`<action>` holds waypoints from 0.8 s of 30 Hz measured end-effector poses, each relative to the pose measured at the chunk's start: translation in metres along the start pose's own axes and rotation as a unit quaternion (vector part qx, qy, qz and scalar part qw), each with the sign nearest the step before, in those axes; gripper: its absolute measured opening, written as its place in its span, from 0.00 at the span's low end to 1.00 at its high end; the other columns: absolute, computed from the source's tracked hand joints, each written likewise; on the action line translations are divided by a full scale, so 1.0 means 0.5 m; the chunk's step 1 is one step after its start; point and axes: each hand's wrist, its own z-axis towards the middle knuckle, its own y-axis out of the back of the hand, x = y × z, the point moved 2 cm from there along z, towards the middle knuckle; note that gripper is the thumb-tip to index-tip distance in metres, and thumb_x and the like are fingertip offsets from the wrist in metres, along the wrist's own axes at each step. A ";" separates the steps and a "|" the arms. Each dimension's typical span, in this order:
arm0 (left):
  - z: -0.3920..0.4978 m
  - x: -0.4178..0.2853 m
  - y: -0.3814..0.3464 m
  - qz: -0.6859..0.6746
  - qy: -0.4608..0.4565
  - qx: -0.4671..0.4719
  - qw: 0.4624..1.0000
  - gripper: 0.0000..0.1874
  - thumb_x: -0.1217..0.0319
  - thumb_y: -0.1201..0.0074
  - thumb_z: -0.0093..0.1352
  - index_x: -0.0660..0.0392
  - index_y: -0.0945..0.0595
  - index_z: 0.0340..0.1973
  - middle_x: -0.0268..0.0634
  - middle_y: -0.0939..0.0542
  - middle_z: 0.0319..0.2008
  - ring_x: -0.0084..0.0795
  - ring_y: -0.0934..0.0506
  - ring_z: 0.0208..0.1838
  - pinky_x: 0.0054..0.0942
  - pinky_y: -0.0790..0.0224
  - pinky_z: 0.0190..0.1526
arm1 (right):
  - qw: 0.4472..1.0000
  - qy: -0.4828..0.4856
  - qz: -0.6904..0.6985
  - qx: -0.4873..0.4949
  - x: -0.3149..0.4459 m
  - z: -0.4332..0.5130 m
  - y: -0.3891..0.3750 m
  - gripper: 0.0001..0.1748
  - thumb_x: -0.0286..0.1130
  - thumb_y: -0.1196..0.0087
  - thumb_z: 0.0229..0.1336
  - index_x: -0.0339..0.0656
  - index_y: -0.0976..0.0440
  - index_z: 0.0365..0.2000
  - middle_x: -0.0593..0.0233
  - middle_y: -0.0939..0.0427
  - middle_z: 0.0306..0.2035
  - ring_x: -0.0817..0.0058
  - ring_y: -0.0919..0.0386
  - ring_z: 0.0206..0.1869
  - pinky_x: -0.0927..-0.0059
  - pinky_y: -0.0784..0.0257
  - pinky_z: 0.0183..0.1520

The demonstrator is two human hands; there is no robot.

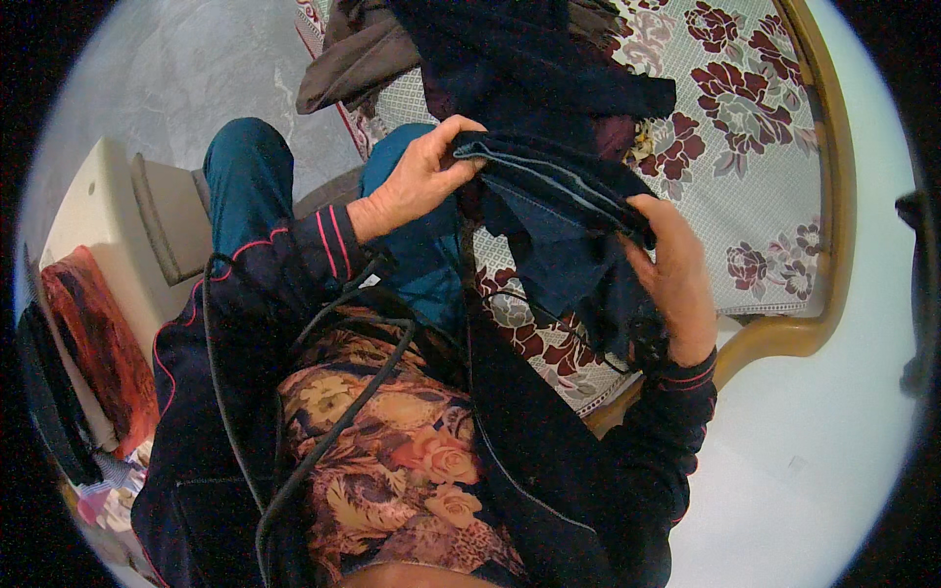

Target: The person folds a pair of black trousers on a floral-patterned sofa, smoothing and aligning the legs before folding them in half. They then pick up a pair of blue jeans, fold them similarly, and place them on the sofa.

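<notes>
Both of my hands grip a dark navy cloth garment [559, 242], with its folded, light-lined edge held taut between them. At the upper left end, my left hand [423, 173] pinches the edge between thumb and fingers. My right hand [670, 272] clasps the other end, some of its fingers hidden behind the fabric. Loose cloth hangs down below the edge toward my right forearm. Just beyond my hands, a larger dark garment [507, 66] lies spread on a seat cover with maroon flowers [764, 162].
Brown clothing [367, 59] lies at the cover's far left. A curved wooden frame [838, 184] borders the seat on the right, beside a white wall [794, 456]. Left of my knees stands a cream cabinet [110, 198] near a reddish cloth [103, 345]. Dark cords [331, 411] cross my torso.
</notes>
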 end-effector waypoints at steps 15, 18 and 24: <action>0.007 0.014 0.003 -0.121 0.094 0.063 0.986 0.11 0.75 0.48 0.63 0.56 0.28 0.41 0.25 0.29 0.31 0.15 0.31 0.37 0.16 0.38 0.40 | 0.957 -0.107 0.233 -0.134 -0.074 -0.007 -0.042 0.20 0.22 0.42 0.43 0.39 0.36 0.39 0.65 0.31 0.33 0.76 0.31 0.36 0.75 0.34 0.40; 0.008 0.021 0.005 -0.144 0.123 0.069 0.980 0.11 0.76 0.48 0.63 0.56 0.28 0.41 0.26 0.27 0.33 0.16 0.30 0.38 0.17 0.38 0.42 | 0.926 -0.194 0.294 -0.136 -0.076 0.000 -0.054 0.26 0.23 0.42 0.44 0.40 0.38 0.45 0.66 0.32 0.39 0.77 0.33 0.39 0.75 0.36 0.42; 0.007 0.024 0.001 -0.127 0.147 0.055 0.979 0.11 0.75 0.48 0.63 0.56 0.27 0.41 0.25 0.27 0.33 0.16 0.30 0.38 0.17 0.39 0.43 | 0.932 -0.161 0.286 -0.155 -0.056 0.004 -0.047 0.29 0.25 0.43 0.46 0.38 0.39 0.51 0.68 0.30 0.40 0.81 0.33 0.43 0.79 0.37 0.47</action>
